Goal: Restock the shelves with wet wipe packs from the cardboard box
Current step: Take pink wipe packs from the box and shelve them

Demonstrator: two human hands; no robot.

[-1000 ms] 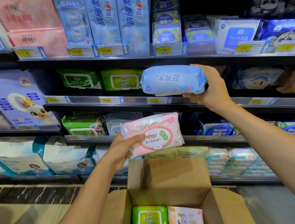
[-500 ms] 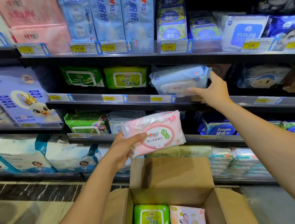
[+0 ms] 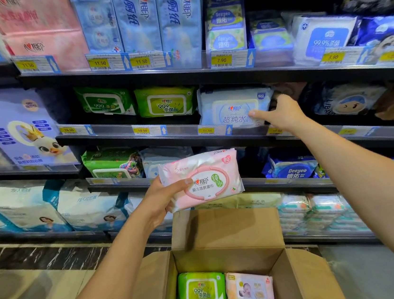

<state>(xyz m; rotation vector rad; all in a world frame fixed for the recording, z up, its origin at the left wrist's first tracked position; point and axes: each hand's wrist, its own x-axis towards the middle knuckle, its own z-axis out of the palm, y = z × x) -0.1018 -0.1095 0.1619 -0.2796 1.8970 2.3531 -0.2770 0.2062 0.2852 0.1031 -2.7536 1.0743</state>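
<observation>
In the open cardboard box (image 3: 225, 230): green 999 packs (image 3: 201, 290) beside a peach baby pack (image 3: 250, 291). Gripping the pink wipe pack (image 3: 202, 179) in the left hand (image 3: 159, 198), above it. Pale blue pack (image 3: 233, 107) now on the middle shelf (image 3: 184, 132), released; right hand (image 3: 283, 114) with straight fingers touching its front.

I'm in a shop aisle: tiered dark shelves (image 3: 182, 76) cross the whole frame, crammed with wet wipe packs (image 3: 165, 102) and, upper left, tissue bundles (image 3: 39, 24). Yellow price tags (image 3: 99, 63) reading 11.50 and 7.90 line the shelf rails. Bottom centre, an open cardboard box (image 3: 225, 227) of stock. Upper right is dim, probably more packs.
</observation>
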